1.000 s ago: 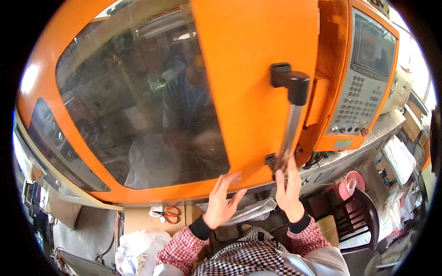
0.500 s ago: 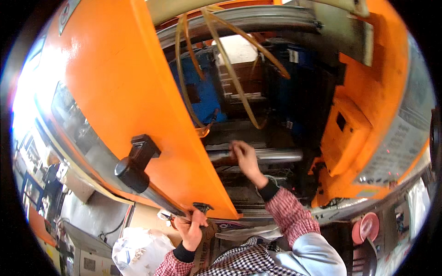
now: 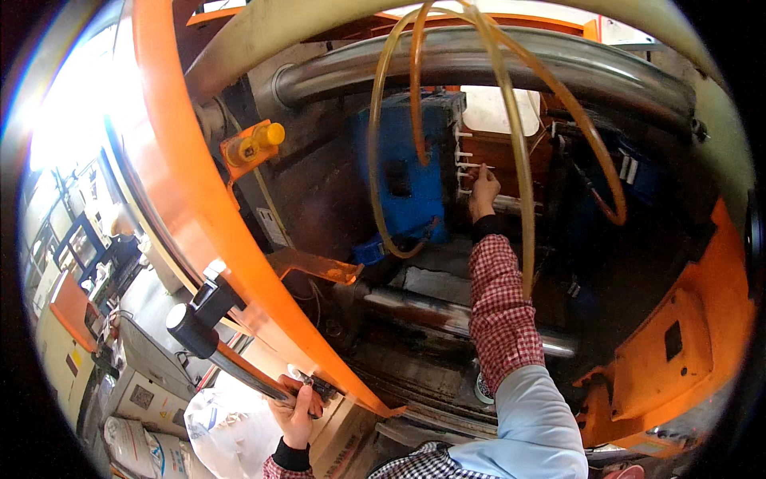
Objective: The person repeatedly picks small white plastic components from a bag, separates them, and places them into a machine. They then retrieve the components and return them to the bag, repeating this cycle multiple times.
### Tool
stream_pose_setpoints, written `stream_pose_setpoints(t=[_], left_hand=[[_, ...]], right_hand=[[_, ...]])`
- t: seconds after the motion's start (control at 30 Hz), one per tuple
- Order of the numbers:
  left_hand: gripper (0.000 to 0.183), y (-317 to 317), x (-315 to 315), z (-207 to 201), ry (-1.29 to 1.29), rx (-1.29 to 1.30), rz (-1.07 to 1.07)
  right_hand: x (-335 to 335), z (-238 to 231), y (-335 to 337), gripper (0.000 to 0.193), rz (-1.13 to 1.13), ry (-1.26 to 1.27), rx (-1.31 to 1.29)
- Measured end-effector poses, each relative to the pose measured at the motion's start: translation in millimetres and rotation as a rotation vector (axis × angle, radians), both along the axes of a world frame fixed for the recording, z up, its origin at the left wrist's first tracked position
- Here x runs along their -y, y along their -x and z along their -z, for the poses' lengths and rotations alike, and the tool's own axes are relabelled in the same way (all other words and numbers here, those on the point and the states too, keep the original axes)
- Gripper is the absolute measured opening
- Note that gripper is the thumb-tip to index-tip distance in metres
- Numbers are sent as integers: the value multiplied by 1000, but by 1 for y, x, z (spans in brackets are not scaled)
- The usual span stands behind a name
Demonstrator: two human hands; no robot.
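Note:
My left hand (image 3: 293, 413) is wrapped round the lower end of the long door handle (image 3: 243, 375), a bar with black mounts on the orange sliding door (image 3: 231, 263). Deep inside the machine, my right hand (image 3: 484, 195) reaches up to the face of the blue mould (image 3: 415, 180). Its thumb and fingers pinch one of several thin white plastic pieces (image 3: 471, 165) sticking out sideways from that face. The palm side of this hand is partly hidden.
Yellowish hoses (image 3: 511, 120) hang in front of the mould, close to my right forearm. A thick steel bar (image 3: 495, 60) crosses above, another steel bar (image 3: 447, 310) below. An orange housing (image 3: 662, 355) stands at right. A white bag (image 3: 231, 427) lies beside my left hand.
The orange door has slid left, with my left hand still on its handle, and the opening is wider. My right hand has gone up and inward to the white pieces.

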State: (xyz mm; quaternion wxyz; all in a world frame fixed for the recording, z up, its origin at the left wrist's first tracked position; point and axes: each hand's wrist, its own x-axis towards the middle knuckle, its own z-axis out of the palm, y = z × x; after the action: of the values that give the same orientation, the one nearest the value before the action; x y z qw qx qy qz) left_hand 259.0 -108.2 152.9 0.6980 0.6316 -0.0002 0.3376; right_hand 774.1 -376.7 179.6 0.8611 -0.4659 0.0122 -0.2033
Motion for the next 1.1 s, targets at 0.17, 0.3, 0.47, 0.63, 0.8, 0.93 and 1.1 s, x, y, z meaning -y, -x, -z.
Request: stream_pose_setpoints(t=[0.17, 0.3, 0.47, 0.63, 0.8, 0.93, 1.1], left_hand=[[18, -2, 0, 6, -15, 7, -21], [18, -2, 3, 5, 7, -7, -25], [14, 0, 2, 4, -57, 14, -6], [17, -2, 19, -3, -127, -85, -113], [58, 49, 2, 62, -1043, 292, -605], [64, 67, 2, 78, -941, -64, 156], [34, 89, 4, 122, -262, -473, 221]], right_hand=[[-7, 6, -14, 30, 173, 40, 58], [1, 3, -10, 25, 104, -124, 211], [-11, -22, 40, 33, 473, 121, -37], [14, -7, 117, 31, 790, 207, 301], [-45, 85, 393, 15, 428, 499, 505], [-44, 140, 513, 16, -244, 838, 668], [-82, 149, 537, 35, -564, 995, 778]])
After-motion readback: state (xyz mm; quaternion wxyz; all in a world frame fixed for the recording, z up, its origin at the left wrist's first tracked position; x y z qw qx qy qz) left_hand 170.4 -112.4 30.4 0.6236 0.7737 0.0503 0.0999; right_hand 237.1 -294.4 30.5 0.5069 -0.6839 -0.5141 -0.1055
